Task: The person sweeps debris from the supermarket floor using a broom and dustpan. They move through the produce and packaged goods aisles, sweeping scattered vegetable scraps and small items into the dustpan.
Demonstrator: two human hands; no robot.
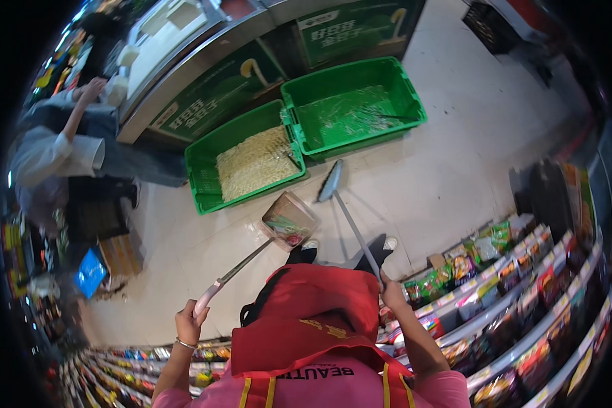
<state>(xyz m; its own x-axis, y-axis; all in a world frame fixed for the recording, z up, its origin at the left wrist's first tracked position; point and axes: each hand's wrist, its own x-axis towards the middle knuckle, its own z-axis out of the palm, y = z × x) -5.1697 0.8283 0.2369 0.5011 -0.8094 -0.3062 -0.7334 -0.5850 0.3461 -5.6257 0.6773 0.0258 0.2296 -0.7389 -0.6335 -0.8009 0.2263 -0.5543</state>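
Note:
My left hand is closed around the pink grip of a long-handled dustpan, whose pan lies on the floor with green scraps and something red inside. In my right hand is the handle of a broom with a blue-grey head. The broom head is just right of the pan, apart from it, near two green plastic crates. The left crate holds a heap of pale sprouts; the right crate has only scattered sprouts. Dark tongs or a similar utensil rests in each crate, its exact kind unclear.
A display counter stands behind the crates. At the left is another person, near a cardboard box and a blue packet. Shelves of packaged goods stand at the right and behind me. A black crate is at the upper right.

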